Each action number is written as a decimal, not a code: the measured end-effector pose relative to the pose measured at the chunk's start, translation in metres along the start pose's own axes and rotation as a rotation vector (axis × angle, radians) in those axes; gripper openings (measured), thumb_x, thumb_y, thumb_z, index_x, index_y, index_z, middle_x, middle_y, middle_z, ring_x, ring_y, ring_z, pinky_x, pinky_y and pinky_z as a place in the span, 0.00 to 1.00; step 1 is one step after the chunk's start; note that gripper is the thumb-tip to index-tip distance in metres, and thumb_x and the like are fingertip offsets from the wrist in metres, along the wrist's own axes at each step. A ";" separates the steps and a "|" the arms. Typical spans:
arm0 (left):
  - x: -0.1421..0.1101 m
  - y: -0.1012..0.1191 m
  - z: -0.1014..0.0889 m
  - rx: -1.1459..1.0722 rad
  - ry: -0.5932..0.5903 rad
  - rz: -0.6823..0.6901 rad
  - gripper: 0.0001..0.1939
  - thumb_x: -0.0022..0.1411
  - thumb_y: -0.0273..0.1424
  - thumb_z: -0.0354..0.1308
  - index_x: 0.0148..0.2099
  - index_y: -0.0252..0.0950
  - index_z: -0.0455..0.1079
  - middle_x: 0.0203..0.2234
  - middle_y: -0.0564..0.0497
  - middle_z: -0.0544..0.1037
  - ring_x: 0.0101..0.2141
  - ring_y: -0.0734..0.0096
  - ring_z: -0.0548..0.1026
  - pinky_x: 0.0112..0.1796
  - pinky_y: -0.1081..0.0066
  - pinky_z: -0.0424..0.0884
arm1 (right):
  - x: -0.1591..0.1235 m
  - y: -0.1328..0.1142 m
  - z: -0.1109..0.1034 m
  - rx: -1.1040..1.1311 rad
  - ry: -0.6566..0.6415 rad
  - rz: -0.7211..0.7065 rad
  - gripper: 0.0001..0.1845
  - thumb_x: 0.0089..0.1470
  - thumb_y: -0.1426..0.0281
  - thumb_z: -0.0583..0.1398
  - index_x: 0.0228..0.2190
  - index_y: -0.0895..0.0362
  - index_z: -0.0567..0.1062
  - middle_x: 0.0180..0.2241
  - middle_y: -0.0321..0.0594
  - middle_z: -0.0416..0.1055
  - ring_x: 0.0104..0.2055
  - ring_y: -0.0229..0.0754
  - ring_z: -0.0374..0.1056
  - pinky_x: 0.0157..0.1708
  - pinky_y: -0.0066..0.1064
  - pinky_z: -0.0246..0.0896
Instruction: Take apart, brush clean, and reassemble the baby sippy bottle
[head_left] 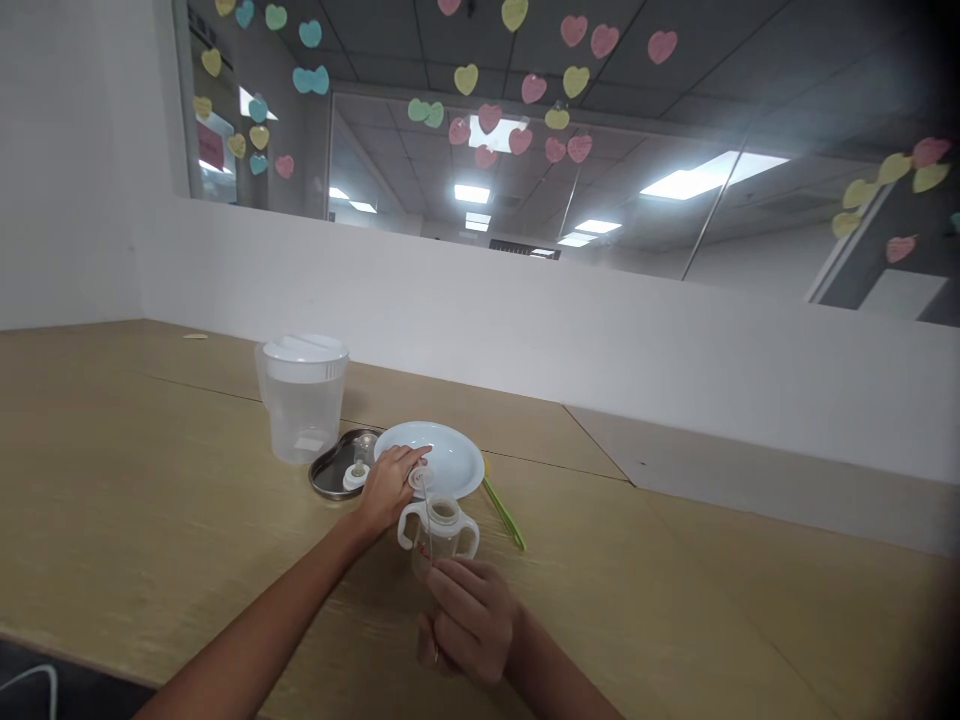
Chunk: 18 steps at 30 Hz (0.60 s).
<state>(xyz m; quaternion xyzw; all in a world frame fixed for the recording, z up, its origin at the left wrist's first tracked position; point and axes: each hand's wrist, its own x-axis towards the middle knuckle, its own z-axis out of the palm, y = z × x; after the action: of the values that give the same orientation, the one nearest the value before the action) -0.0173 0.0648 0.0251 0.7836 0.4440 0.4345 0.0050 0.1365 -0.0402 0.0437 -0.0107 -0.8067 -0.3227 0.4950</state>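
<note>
My left hand (388, 488) reaches over the near rim of a white bowl (461, 465), its fingers closed on a small translucent round piece (421, 478). From that piece a thin rod (428, 520) runs down to my right hand (474, 615), which pinches it; a bit of its end shows below the fist. Whether the rod passes into the piece I cannot tell. Just beyond my right hand stands a clear baby bottle with two white handles (469, 530), its mouth uncovered. The right hand hides part of the bottle's lower body.
A metal kidney tray (324, 478) left of the bowl holds a bottle nipple with a white collar (356, 474) and a clear cap. Behind it stands a lidded plastic pitcher (307, 400). A green-handled brush (506, 515) lies right of the bowl. A white wall (450, 310) bounds the table.
</note>
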 end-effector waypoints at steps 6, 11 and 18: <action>0.000 0.001 -0.001 0.019 -0.018 0.015 0.18 0.64 0.29 0.43 0.54 0.37 0.66 0.40 0.46 0.75 0.41 0.64 0.69 0.45 0.62 0.63 | -0.003 0.000 0.001 0.003 -0.053 0.005 0.14 0.46 0.76 0.55 0.13 0.57 0.60 0.22 0.39 0.66 0.26 0.35 0.65 0.22 0.25 0.63; 0.000 0.002 -0.001 0.059 -0.046 0.029 0.18 0.64 0.29 0.44 0.54 0.38 0.66 0.40 0.47 0.75 0.41 0.63 0.69 0.45 0.62 0.63 | -0.002 0.001 0.001 0.014 -0.046 -0.004 0.13 0.45 0.77 0.55 0.14 0.58 0.61 0.22 0.41 0.66 0.25 0.36 0.65 0.21 0.25 0.62; 0.001 0.006 -0.001 0.073 -0.036 0.059 0.17 0.66 0.31 0.43 0.51 0.38 0.68 0.40 0.47 0.75 0.40 0.64 0.69 0.43 0.63 0.64 | -0.002 0.002 0.002 0.010 -0.064 0.009 0.13 0.47 0.78 0.54 0.14 0.58 0.62 0.22 0.41 0.66 0.25 0.35 0.64 0.21 0.25 0.61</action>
<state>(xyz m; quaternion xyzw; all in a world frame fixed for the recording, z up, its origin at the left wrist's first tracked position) -0.0139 0.0612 0.0286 0.8038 0.4362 0.4036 -0.0283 0.1363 -0.0370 0.0422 -0.0222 -0.8236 -0.3159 0.4705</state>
